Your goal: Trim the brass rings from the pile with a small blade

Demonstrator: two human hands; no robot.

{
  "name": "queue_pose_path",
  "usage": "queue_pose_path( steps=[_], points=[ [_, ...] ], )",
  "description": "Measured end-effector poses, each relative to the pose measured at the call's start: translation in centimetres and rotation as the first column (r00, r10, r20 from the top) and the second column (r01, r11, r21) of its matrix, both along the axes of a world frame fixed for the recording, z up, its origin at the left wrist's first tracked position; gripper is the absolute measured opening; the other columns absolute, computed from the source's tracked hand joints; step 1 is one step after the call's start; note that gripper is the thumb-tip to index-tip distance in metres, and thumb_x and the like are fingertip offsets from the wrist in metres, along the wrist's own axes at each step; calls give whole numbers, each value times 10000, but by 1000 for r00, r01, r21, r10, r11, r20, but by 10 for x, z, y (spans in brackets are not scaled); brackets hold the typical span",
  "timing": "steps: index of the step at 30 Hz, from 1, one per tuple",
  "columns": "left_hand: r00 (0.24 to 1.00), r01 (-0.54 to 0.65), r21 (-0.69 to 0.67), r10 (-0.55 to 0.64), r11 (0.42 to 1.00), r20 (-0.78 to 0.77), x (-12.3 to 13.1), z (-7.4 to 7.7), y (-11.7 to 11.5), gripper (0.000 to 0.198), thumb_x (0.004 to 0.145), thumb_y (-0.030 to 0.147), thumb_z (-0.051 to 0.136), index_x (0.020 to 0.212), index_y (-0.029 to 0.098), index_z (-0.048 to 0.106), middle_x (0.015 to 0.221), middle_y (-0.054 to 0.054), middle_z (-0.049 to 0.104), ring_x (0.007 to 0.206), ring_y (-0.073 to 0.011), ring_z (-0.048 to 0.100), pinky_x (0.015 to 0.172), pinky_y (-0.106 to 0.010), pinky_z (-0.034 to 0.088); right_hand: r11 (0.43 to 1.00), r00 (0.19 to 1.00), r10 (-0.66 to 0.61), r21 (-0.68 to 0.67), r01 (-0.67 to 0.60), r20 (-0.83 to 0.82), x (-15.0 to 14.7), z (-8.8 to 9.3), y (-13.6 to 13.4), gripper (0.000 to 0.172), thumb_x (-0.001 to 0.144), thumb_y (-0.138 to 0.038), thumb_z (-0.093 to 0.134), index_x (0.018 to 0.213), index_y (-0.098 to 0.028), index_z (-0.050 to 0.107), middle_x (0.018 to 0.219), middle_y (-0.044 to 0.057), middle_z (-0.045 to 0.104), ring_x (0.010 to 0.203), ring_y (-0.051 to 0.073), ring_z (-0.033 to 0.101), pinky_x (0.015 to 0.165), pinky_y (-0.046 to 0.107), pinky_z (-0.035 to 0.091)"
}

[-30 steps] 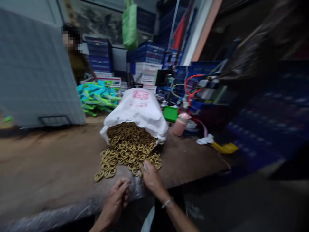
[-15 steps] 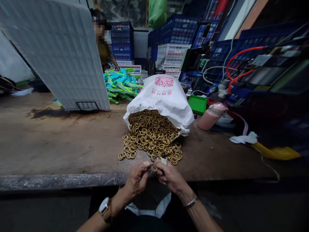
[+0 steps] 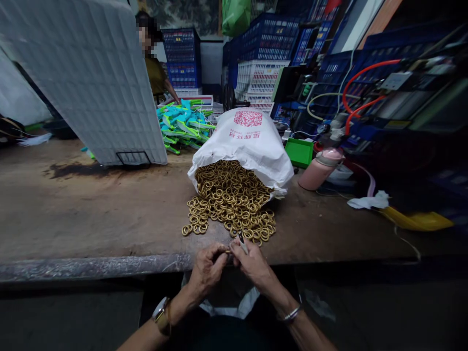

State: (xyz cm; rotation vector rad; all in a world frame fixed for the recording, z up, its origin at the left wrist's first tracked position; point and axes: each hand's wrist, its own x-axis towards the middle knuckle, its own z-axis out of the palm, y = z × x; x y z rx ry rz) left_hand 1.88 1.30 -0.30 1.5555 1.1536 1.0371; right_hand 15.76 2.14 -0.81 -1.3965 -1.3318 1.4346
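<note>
Gold-brown rings (image 3: 234, 195) spill from the mouth of a white sack (image 3: 252, 136) onto the wooden table (image 3: 109, 214). At the table's front edge my left hand (image 3: 209, 267) pinches a ring (image 3: 228, 251), seen nearly edge-on between the two hands. My right hand (image 3: 250, 261) is closed around a small tool (image 3: 243, 243) with a dark tip and pale body; its fingertips meet the ring's other side. Both hands are just in front of the loose rings. Below them, a pale bag rim (image 3: 234, 310) shows near my lap.
A tall grey-white panel (image 3: 91, 83) stands at the left. Behind are blue-green plastic pieces (image 3: 183, 124), a person (image 3: 155, 73) and stacked crates (image 3: 261, 75). At the right are a green tray (image 3: 299, 152), a pink bottle (image 3: 320, 170) and a yellow piece (image 3: 417, 219).
The ring between my hands has turned from face-on to nearly edge-on. The tool in my right hand has tilted, and the view has shifted slightly.
</note>
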Motion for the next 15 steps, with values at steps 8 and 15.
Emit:
queue_pose_path(
  steps=[8,15],
  points=[
    [935,114,-388,34,914,354,8,7,-8,214,735,343,566,674,144,520,569,29,500,467,-56,376,454,-174,295,994,996,-24,106,14,90,-2,-1,3,242,773,-369,443,609,-191,434,522,-57,419,504,83,384,511,210,334],
    [872,216,-506,68,835,485,8,2,-10,317,732,455,559,686,154,471,595,44,468,380,-12,259,354,-166,156,994,998,19,109,-24,52,0,-4,6,255,796,-368,412,629,-184,468,530,-39,465,510,91,420,521,211,350]
  ],
)
